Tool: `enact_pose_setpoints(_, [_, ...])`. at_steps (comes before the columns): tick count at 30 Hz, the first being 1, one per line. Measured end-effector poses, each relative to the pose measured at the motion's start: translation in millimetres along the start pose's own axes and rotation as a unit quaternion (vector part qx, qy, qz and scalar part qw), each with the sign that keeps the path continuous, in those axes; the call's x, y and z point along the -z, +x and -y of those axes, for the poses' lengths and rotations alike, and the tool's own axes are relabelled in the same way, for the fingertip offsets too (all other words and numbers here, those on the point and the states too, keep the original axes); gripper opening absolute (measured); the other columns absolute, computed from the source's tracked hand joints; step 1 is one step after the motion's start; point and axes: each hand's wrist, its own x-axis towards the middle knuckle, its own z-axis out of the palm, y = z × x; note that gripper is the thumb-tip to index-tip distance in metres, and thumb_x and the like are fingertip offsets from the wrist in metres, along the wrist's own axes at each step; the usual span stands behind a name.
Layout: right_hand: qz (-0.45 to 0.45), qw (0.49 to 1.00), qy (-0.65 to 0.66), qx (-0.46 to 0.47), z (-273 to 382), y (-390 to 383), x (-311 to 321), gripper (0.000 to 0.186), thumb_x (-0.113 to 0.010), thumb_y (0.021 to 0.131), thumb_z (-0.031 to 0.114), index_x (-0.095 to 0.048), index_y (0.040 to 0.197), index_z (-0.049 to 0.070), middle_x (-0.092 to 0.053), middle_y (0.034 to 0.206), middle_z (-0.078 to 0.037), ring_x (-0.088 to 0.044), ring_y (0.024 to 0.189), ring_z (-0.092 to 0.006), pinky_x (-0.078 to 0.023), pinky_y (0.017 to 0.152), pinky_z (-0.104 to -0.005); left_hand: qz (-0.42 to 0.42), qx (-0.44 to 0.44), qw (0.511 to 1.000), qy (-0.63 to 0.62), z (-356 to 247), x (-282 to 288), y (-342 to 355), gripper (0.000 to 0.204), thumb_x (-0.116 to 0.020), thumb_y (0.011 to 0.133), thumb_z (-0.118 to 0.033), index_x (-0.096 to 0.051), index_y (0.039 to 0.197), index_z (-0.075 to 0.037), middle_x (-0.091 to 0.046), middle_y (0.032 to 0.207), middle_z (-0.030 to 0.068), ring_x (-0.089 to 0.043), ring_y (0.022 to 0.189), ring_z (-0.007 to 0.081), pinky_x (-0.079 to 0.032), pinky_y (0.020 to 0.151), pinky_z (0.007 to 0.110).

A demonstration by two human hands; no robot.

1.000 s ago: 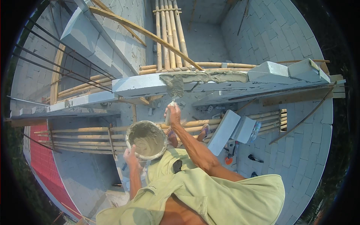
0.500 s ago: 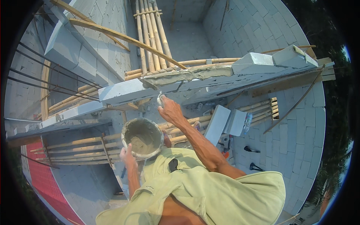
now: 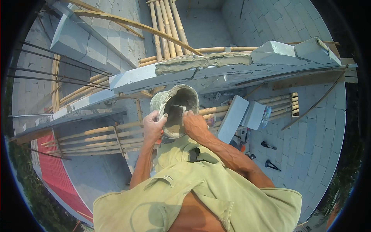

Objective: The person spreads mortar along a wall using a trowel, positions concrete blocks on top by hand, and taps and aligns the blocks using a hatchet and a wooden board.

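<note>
My left hand (image 3: 154, 127) grips the rim of a mortar-caked bucket (image 3: 157, 101), which is tilted on its side with the mouth toward me. Grey wet mortar (image 3: 175, 127) lies along its lower inside. At the bucket's mouth, my right hand (image 3: 194, 124) is closed round the handle of a trowel (image 3: 178, 106); its blade reaches into the bucket and is hard to make out in the shade. Just beyond the bucket runs a light block wall (image 3: 135, 81), with a bed of fresh mortar (image 3: 228, 59) along its top.
Loose blocks (image 3: 233, 119) stand to the right on bamboo poles (image 3: 276, 99). Two more blocks (image 3: 273, 53) sit on the wall's right part. Steel rods (image 3: 62, 82) stick out at left. A slanting timber (image 3: 139, 26) crosses beyond the wall.
My right hand has drawn the trowel back from the wall's mortar bed into the bucket. My left hand has raised the bucket toward the wall and tipped it over.
</note>
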Motion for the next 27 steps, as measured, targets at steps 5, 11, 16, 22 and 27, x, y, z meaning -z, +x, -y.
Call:
enact_pose_setpoints(5, [-0.015,0.999,0.013,-0.038,-26.3,-25.0,47.3,0.019,-0.062,0.084,0.012,-0.07,0.091,-0.004,-0.072,0.09,-0.021,-0.074,0.082,-0.0382,-0.059,0.068,-0.0462,0.01,-0.103,0.989,0.105,-13.1,-30.9,4.2,0.033,-0.075,0.084,-0.009,-0.048,0.066,-0.002,-0.044,0.061,-0.0039,-0.035,0.06,0.0057,-0.028,0.052,0.03])
enact_pose_setpoints(11, [0.097,0.986,0.093,-0.097,-65.7,-41.7,59.5,0.025,-0.063,0.085,0.019,-0.072,0.086,-0.004,-0.073,0.097,-0.029,-0.074,0.087,-0.0397,-0.058,0.071,-0.0479,0.047,-0.193,0.974,0.108,-23.5,-89.2,4.2,0.033,-0.074,0.079,-0.005,-0.044,0.066,0.0,-0.039,0.061,0.0028,-0.034,0.06,0.0085,-0.028,0.052,0.032])
enact_pose_setpoints(16, [0.24,0.821,0.476,-0.205,-121.8,-62.7,87.4,0.028,-0.066,0.094,0.031,-0.067,0.092,0.003,-0.065,0.076,-0.009,-0.062,0.057,-0.0211,-0.05,0.053,-0.0363,0.06,-0.22,0.967,0.11,-27.1,-126.6,-2.5,0.034,-0.074,0.08,-0.006,-0.044,0.065,0.0,-0.038,0.061,0.0008,-0.033,0.059,0.008,-0.027,0.052,0.032])
enact_pose_setpoints(22, [0.213,0.677,0.688,-0.149,-174.0,-106.2,79.8,0.022,-0.066,0.097,0.027,-0.063,0.102,0.006,-0.056,0.073,-0.001,-0.052,0.053,-0.0107,-0.041,0.046,-0.0267,0.046,-0.116,0.992,-0.031,-38.4,-162.0,10.6,0.04,-0.079,0.092,-0.014,-0.048,0.067,-0.007,-0.044,0.061,-0.0064,-0.035,0.057,0.0026,-0.028,0.048,0.027])
enact_pose_setpoints(27, [0.122,0.728,0.655,-0.161,-196.7,-114.6,126.5,0.028,-0.068,0.096,0.026,-0.062,0.11,0.003,-0.055,0.073,-0.001,-0.051,0.053,-0.0099,-0.042,0.047,-0.0263,-0.015,0.01,0.968,-0.249,-26.6,-178.8,25.1,0.038,-0.078,0.096,-0.017,-0.049,0.072,-0.015,-0.052,0.061,-0.0055,-0.041,0.043,0.0018,-0.031,0.036,0.023])
